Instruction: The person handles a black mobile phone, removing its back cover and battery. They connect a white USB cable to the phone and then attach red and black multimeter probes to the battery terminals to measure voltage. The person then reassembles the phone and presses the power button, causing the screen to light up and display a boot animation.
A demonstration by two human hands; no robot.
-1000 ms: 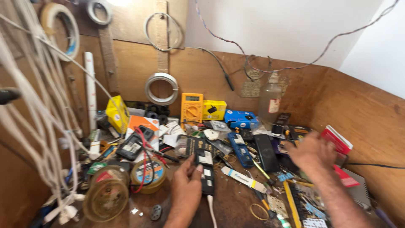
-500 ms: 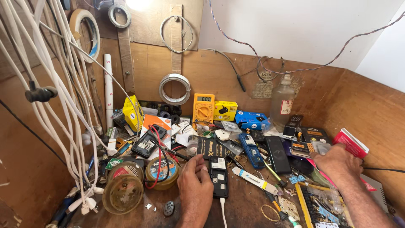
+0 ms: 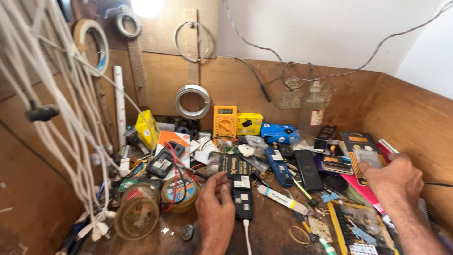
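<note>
My left hand point(image 3: 214, 210) is low in the middle of the cluttered workbench. Its thumb and fingers pinch the left edge of a black phone point(image 3: 243, 198) that lies face down with its back cover off. A flat black battery point(image 3: 234, 165) lies just beyond the fingertips. My right hand point(image 3: 394, 182) reaches to the right side of the bench, and its curled fingers close on a small clear packet point(image 3: 369, 158). The packet lies over a black and orange card package point(image 3: 357, 140).
A yellow multimeter point(image 3: 224, 122), a blue box point(image 3: 279, 132), a clear bottle point(image 3: 312, 111), another dark phone point(image 3: 308, 170), tape rolls point(image 3: 137, 215) and small parts crowd the bench. White cables point(image 3: 71, 118) hang at the left. Wire coils point(image 3: 192, 100) hang on the wooden back wall.
My right hand has moved right and farther back onto the clear packet. The left hand has stayed by the open phone, and my view has shifted a little to the right.
</note>
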